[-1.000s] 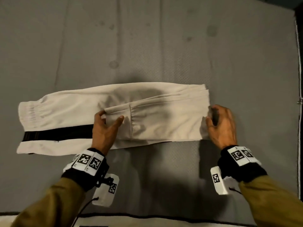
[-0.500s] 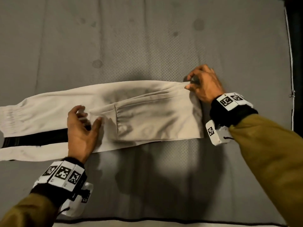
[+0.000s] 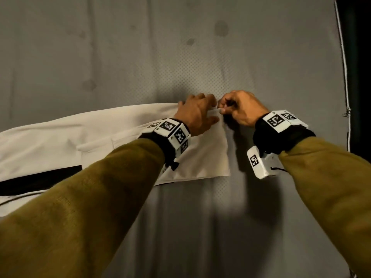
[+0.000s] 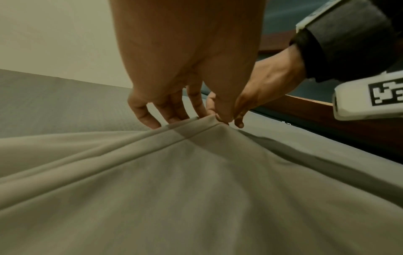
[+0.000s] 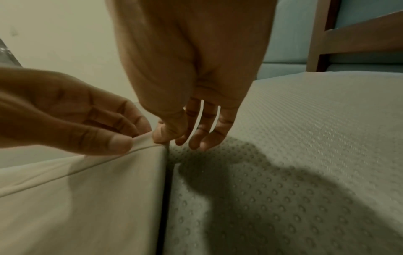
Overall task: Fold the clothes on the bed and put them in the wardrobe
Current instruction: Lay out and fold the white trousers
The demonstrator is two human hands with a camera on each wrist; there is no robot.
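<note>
Trousers (image 3: 124, 135) lie partly folded on the mattress (image 3: 261, 57); at their two-o'clock corner, left hand (image 3: 197, 113) and right hand (image 3: 242, 109) both pinch the fabric — likely squaring that fold's edges.

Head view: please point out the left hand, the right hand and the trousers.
left hand (image 3: 197, 113), head view, back of the hand
right hand (image 3: 241, 111), head view, back of the hand
trousers (image 3: 60, 141), head view, pale cloth of the leg

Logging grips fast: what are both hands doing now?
Left hand: pinching the trousers' far right corner.
Right hand: pinching the same corner.
</note>
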